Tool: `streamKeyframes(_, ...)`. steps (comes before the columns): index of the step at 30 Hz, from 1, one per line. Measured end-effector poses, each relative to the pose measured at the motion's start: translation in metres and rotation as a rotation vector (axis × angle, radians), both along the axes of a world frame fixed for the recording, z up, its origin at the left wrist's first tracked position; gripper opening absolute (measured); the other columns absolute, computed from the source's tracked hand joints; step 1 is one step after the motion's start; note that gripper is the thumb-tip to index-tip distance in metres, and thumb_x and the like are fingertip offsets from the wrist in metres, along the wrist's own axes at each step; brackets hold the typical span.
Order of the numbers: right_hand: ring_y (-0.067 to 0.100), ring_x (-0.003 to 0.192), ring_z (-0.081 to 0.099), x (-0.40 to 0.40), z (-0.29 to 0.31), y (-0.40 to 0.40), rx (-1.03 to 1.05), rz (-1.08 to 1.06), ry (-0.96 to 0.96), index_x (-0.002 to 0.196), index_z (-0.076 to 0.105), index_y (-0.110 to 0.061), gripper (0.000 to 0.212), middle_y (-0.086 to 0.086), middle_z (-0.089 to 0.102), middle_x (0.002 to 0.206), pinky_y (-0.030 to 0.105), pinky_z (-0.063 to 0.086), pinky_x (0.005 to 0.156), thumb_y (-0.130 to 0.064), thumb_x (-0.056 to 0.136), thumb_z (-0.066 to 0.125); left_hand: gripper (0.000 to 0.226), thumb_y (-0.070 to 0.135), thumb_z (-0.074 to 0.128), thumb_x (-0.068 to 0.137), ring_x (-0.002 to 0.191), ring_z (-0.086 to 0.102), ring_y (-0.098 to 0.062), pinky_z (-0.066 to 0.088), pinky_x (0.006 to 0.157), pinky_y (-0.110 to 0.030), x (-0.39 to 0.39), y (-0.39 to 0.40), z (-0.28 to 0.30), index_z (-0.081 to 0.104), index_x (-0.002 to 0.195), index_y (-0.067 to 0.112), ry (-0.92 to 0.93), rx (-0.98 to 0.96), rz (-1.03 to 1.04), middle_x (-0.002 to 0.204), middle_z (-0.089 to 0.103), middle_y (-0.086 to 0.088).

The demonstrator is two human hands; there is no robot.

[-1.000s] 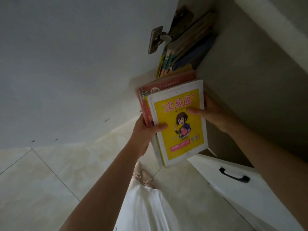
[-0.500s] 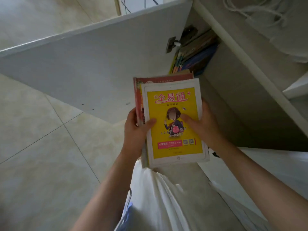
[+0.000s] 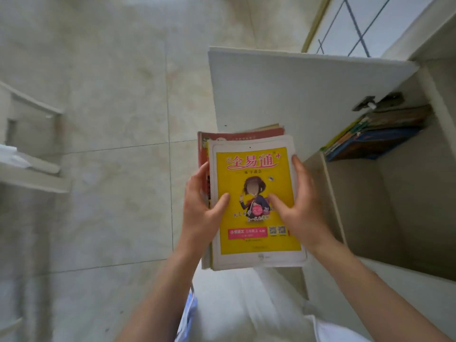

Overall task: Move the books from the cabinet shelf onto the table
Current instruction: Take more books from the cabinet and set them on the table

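I hold a small stack of books (image 3: 254,164) in front of me, outside the cabinet. Its top book has a yellow cover with a cartoon figure; a red-covered book shows behind it. My left hand (image 3: 202,211) grips the stack's left edge, thumb on the yellow cover. My right hand (image 3: 298,208) grips the right edge, thumb also on the cover. More books (image 3: 375,134) lie stacked on the cabinet shelf (image 3: 394,183) at the right, deep inside.
The white cabinet door (image 3: 283,90) stands open behind the stack. Tiled floor (image 3: 111,119) spreads to the left. A pale piece of furniture (image 3: 29,154) shows at the left edge. A window (image 3: 357,23) is at the top right.
Both hands have drawn the stack away from the shelf and toward me. The view has swung left and down, showing more floor and the furniture at the left.
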State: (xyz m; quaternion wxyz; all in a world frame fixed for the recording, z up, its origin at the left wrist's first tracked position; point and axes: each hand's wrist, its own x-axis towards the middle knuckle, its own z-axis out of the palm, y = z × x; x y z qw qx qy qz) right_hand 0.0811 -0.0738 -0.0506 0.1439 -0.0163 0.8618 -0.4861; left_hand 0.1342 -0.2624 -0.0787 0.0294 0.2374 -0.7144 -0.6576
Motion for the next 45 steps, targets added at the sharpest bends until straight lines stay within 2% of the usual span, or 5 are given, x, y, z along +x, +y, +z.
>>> streamKeyframes(15,0.022,0.135,0.036,0.09,0.019,-0.227,0.11,0.551,0.114,0.147,0.028,-0.017,0.077,0.007,0.038,0.144,0.044,0.04,0.108,-0.016,0.083,0.071,0.067,0.028,0.071,0.08,0.121,0.056,-0.009,0.056,0.093,-0.041,0.179,-0.177,0.019,0.041,0.139,0.038,-0.073,-0.159,0.496,0.135,0.05,0.007)
streamKeyframes(27,0.018,0.132,0.039,0.15,0.017,-0.41,0.12,0.818,0.119,0.148,0.026,-0.025,0.074,-0.001,0.033,0.149,0.033,0.04,0.106,-0.021,0.086,0.067,0.065,0.022,0.072,0.081,0.12,0.056,-0.013,0.055,0.094,-0.042,0.272,-0.314,0.025,0.043,0.137,0.037,-0.087,-0.154,0.78,0.134,0.051,0.007)
streamKeyframes(34,0.001,0.114,0.036,0.145,0.012,-0.513,0.108,0.98,0.081,0.147,0.027,-0.027,0.071,-0.006,0.034,0.145,-0.001,0.031,0.071,-0.017,0.088,0.065,0.066,0.013,0.073,0.083,0.12,0.056,-0.007,0.054,0.096,-0.035,0.281,-0.384,0.019,0.042,0.137,0.037,-0.084,-0.125,0.958,0.135,0.052,0.007)
streamKeyframes(41,0.011,0.125,0.041,0.13,0.02,-0.627,0.079,1.138,0.049,0.146,0.026,-0.031,0.071,-0.006,0.034,0.145,0.035,0.048,0.099,-0.019,0.087,0.065,0.064,0.017,0.071,0.085,0.116,0.06,-0.012,0.059,0.085,-0.036,0.274,-0.465,0.022,0.042,0.137,0.041,-0.116,-0.108,1.123,0.133,0.054,0.006)
streamKeyframes(45,0.008,0.119,0.044,0.126,0.025,-0.689,0.077,1.255,0.088,0.145,0.026,-0.031,0.069,-0.006,0.035,0.144,0.021,0.042,0.086,-0.021,0.088,0.064,0.063,0.019,0.071,0.086,0.115,0.061,-0.014,0.059,0.084,-0.038,0.274,-0.51,0.025,0.042,0.136,0.043,-0.133,-0.12,1.211,0.131,0.055,0.01)
